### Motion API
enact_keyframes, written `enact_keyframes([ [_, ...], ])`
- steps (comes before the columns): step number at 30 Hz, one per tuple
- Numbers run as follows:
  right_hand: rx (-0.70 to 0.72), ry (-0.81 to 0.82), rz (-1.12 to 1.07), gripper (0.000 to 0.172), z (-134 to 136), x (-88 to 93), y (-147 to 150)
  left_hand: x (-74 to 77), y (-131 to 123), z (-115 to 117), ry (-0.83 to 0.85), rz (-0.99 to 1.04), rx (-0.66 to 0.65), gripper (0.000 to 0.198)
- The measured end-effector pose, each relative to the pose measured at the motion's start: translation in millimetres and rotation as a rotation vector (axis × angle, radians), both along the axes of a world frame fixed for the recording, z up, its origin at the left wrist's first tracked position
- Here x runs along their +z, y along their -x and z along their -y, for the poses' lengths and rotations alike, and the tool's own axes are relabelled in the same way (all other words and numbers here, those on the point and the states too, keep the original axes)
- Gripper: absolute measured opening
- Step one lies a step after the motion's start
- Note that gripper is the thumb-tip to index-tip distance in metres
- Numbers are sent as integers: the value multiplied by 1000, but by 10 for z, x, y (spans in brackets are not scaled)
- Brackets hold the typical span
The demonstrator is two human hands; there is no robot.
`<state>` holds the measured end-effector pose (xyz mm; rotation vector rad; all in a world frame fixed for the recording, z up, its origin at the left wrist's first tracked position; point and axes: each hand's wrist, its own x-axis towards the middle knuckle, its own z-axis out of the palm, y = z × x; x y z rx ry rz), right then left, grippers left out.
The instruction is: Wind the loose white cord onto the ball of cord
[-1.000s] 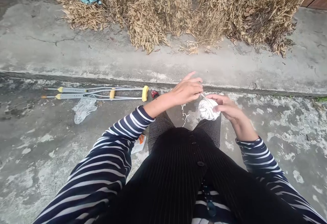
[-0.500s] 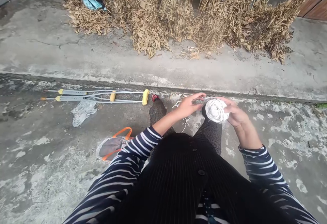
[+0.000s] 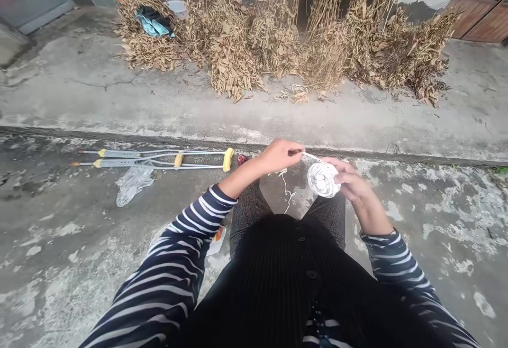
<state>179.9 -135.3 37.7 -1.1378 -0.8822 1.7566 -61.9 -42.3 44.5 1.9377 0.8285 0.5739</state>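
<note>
My right hand (image 3: 356, 185) grips a round, flat-wound roll of white cord (image 3: 322, 180) from its right side, fingers bent over the edge. A white strand (image 3: 313, 156) runs from the top of the roll to my left hand (image 3: 282, 155), whose fingertips are pinched on it. The strand looks fairly straight between the two hands. Below my left hand, a loose crinkled white string (image 3: 287, 194) lies on the ground between my legs.
Crutches (image 3: 190, 160) with yellow pads lie at left, beside a crumpled clear plastic bag (image 3: 134, 181). A low concrete step (image 3: 178, 115) runs across ahead. Dried plant bundles (image 3: 234, 57) lean along the wall. A bag partly shows behind my left arm.
My left hand has closed and moved slightly left, drawing a strand out from the roll. My right hand has brought the roll a little left and lower. The view has tilted up slightly.
</note>
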Motion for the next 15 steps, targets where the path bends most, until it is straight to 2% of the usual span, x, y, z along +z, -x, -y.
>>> enact_keyframes([
  [4,70,-72,-15,60,-67,66,72,281,97,-215,207,6,-184,20],
  [7,171,-112,18,59,-97,140,111,425,155,-381,284,-20,-284,19],
  [11,208,-185,109,52,-148,224,130,466,197,-550,391,-74,-301,13],
  [15,147,-179,128,53,-233,260,63,452,246,-515,547,-35,-294,17],
])
